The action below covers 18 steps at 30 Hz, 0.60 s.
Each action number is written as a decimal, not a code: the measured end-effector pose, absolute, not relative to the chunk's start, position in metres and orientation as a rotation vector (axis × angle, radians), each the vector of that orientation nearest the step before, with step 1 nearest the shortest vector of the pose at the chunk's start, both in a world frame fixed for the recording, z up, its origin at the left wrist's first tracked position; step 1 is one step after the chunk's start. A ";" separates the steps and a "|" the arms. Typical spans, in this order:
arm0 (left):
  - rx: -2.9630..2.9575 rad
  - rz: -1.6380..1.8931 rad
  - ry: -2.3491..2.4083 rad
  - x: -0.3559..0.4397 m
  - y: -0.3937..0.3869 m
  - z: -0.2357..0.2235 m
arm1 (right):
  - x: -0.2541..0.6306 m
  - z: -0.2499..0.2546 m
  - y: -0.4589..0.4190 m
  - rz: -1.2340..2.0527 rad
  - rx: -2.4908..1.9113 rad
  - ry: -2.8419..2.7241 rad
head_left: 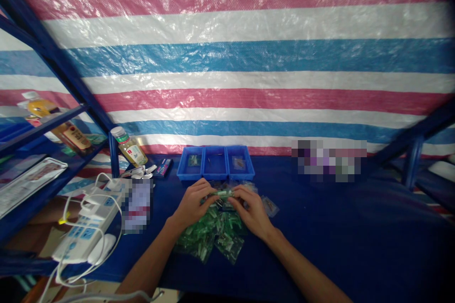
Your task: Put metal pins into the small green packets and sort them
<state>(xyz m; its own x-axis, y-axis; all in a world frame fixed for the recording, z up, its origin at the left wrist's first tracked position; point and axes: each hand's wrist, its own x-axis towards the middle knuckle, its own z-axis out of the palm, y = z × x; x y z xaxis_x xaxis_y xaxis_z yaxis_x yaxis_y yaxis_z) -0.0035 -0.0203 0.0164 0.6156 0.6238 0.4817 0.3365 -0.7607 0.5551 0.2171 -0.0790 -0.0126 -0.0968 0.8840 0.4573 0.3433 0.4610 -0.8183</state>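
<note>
Striped tarpaulin [227, 61] hung behind the blue-covered desk [341, 232] where you worked. Your left grip [190, 204] and right grip [251, 211] had closed in, both pinching a small green-and-clear plastic packet [222, 194] above a heap of similar packets [209, 239], just before three blue trays [215, 163]. It looked light, soft and slippery, so its ends offered the surest hold.

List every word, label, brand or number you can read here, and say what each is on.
No text can be read for certain.
Bottle by the trays: red label print, too small to read.
Small box: too blurred to read.
Power strip: markings too small to read.
Packet in the hands: too blurred to read.
</note>
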 end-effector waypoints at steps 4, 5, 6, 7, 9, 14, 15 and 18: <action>2.350 0.872 0.825 -0.001 -0.024 0.021 | 0.215 -0.010 -0.080 0.694 -1.080 -1.694; 2.321 0.867 0.832 0.000 -0.024 0.022 | 0.215 -0.009 -0.080 0.717 -1.077 -1.694; 2.295 0.868 0.836 0.000 -0.024 0.023 | 0.214 -0.008 -0.080 0.741 -1.071 -1.693; 2.274 0.874 0.838 0.001 -0.024 0.024 | 0.214 -0.007 -0.080 0.760 -1.065 -1.689; 2.247 0.894 0.839 0.001 -0.024 0.025 | 0.214 -0.006 -0.081 0.788 -1.064 -1.678; 2.218 0.879 0.870 0.000 -0.022 0.024 | 0.211 -0.013 -0.081 0.893 -1.124 -1.547; 2.214 0.859 0.879 0.000 -0.022 0.023 | 0.211 -0.015 -0.081 0.914 -1.125 -1.509; 2.209 0.808 0.916 0.001 -0.022 0.020 | 0.211 -0.021 -0.080 0.929 -1.109 -1.436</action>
